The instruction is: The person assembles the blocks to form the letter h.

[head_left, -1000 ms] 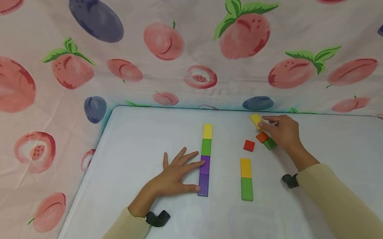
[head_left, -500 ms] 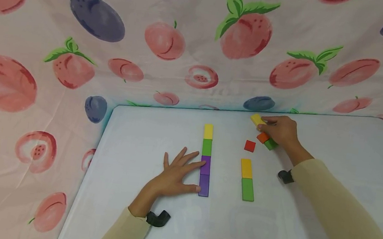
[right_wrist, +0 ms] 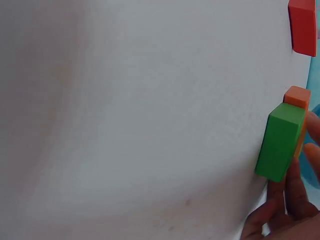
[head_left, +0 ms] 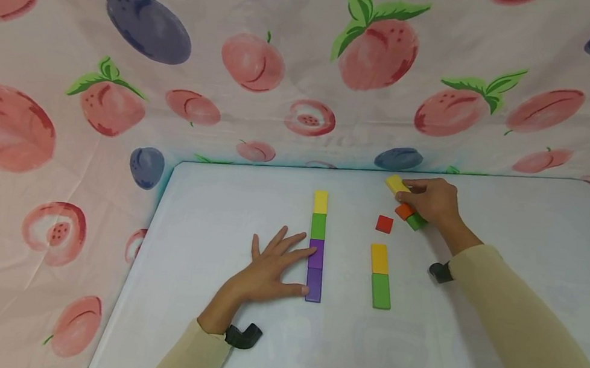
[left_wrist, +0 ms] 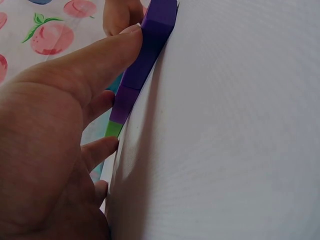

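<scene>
A straight column of blocks stands mid-table in the head view: yellow, green, then purple and another purple block. My left hand lies to its left with fingers spread, index fingertip and thumb tip touching the purple blocks. At the back right, my right hand pinches a yellow block between thumb and index finger. Beneath that hand sit an orange block and a green block, side by side and partly covered. The left wrist view shows the thumb against the nearest purple block.
A red block lies alone just left of the orange one. Nearer, a yellow-orange block and a green block meet end to end. The white table ends at a fruit-patterned cloth behind.
My right hand and forearm have shifted slightly left, and the thumb sits closer against the yellow block's near end. The left hand and the block column have stayed put.
</scene>
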Tool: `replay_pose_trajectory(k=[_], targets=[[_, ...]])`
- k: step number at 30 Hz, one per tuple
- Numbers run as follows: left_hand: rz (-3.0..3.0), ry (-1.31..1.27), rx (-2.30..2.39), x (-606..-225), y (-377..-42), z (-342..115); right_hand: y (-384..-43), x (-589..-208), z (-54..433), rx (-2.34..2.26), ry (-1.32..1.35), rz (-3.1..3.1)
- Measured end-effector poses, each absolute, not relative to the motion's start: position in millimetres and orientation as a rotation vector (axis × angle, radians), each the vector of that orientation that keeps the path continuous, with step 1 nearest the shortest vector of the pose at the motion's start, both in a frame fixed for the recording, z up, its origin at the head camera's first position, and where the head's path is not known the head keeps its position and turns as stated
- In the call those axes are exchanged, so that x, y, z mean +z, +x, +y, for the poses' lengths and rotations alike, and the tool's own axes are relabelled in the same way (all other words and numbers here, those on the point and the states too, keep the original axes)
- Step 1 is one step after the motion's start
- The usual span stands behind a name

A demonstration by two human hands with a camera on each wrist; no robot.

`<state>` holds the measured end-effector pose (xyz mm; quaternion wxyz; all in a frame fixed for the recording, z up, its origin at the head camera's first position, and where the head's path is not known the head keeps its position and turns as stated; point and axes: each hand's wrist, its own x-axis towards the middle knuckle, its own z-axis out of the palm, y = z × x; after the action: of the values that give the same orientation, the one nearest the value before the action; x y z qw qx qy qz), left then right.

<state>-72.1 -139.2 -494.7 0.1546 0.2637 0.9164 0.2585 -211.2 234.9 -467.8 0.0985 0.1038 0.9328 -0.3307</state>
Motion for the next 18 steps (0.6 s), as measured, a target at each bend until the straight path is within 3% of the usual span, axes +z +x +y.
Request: replay_pose_trajectory(k=[18], targets=[[2.629, 0.759, 0.748, -494, -72, -139, -199, -461, 240, -1.372, 0.238, 2.488]])
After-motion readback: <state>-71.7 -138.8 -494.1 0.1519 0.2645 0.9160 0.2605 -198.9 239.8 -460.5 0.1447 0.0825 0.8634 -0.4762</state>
